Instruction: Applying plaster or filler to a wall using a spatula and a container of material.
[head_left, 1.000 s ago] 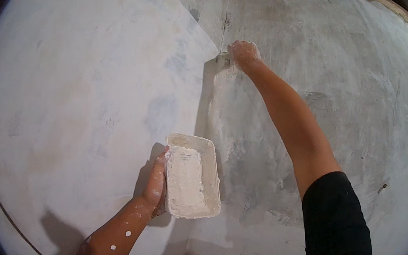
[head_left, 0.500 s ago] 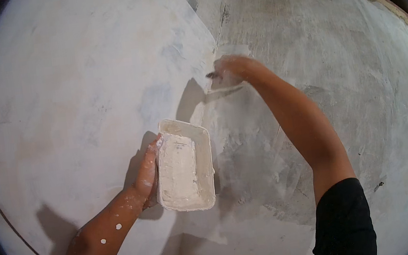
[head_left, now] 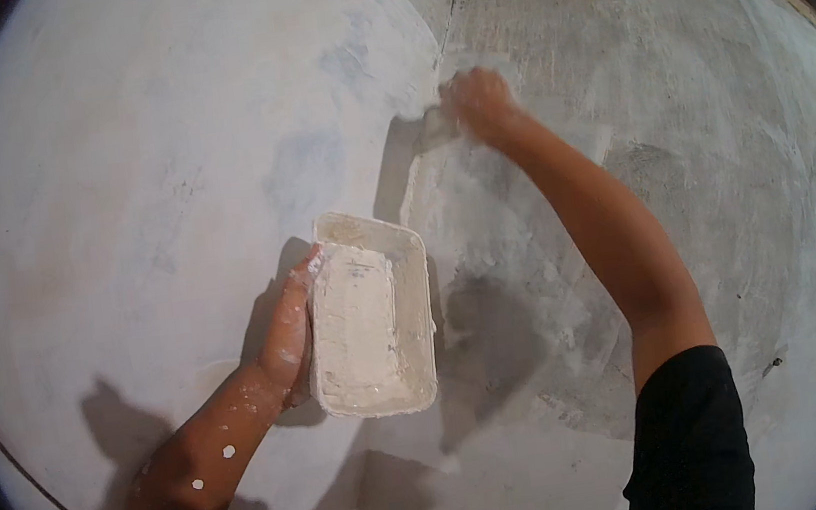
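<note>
2 walls (head_left: 119, 187) meet at a cracked corner (head_left: 455, 3), whitish at left, patchy grey at right. Before them, the left hand (head_left: 293, 331) grips the side of a cream rectangular tub (head_left: 416, 304), its rim crusted, its inside coated with off-white paste (head_left: 356, 326). The right hand (head_left: 482, 106) is curled by the corner; blur hides whether it holds anything.

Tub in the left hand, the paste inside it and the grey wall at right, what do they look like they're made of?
Tub: probably moulded plastic, from its thin sides and rounded corners; its finish is caked over. Paste: perhaps plaster, thick and matte with smeared ridges. Grey wall: likely cement render, matte and streaked.
</note>
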### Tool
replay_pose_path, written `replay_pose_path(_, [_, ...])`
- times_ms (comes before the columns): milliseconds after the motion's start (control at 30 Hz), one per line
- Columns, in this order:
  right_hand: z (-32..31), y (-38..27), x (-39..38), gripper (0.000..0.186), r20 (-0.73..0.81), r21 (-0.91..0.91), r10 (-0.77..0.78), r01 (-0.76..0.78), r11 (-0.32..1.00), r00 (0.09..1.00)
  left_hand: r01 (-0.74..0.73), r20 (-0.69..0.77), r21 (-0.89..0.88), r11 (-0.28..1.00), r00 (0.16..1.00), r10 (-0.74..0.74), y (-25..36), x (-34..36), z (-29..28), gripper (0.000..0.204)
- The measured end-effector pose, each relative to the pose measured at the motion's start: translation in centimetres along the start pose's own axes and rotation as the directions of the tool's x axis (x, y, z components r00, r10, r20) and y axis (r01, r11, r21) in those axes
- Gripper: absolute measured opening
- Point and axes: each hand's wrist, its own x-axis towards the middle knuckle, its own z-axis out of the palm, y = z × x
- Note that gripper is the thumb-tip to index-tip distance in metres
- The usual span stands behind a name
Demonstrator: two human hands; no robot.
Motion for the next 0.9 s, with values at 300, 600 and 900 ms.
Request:
replay_pose_path(300, [-5.8,-1.6,-5.3,0.027,0.307,0.3,-0.231,0.136,0.944,0.923,-0.003,-0.131,0.173,0.985,0.991,0.026,1.0,-0.8,2.0,0.065])
replay_pose_path(600, [-2.4,10.1,-0.6,0.023,-0.022,-0.087,0.21,-0.211,0.974,0.977,0.03,0.03,0.029,0.999,0.999,-0.031,0.6,0.2,1.3,0.067])
replay_pose_path(900, [-5.8,-3.3,-14.2,0.017,0.457,0.067,-0.203,0.194,0.979,0.866,-0.004,-0.111,0.108,0.994,0.994,0.016,1.6,-1.8,2.0,0.072])
